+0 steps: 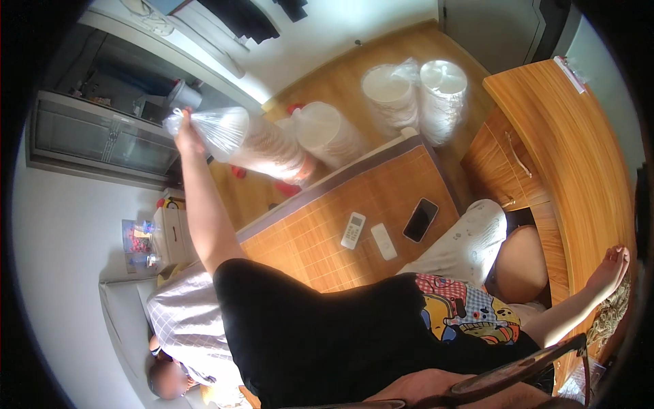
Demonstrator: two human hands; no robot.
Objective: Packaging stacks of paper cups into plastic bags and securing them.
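My left arm stretches out to the far left, and my left hand [189,134] is closed around the gathered neck of a clear plastic bag [221,133]. Inside this long bag is a tilted stack of white round tubs [266,143]. It leans beside another bagged stack of white tubs [323,133] on the floor, just past the mat's edge. At the right, my right hand [608,273] is over the wooden desk with its fingers curled in; what they hold, if anything, is hidden. Close below it lies a tangled beige bundle of string [613,313].
Two more bagged tub stacks [390,95] stand farther back on the floor. A white remote control [352,230], a small white device [383,242] and a black phone [421,220] lie on the woven bamboo mat [300,255]. A person [187,320] is at the lower left.
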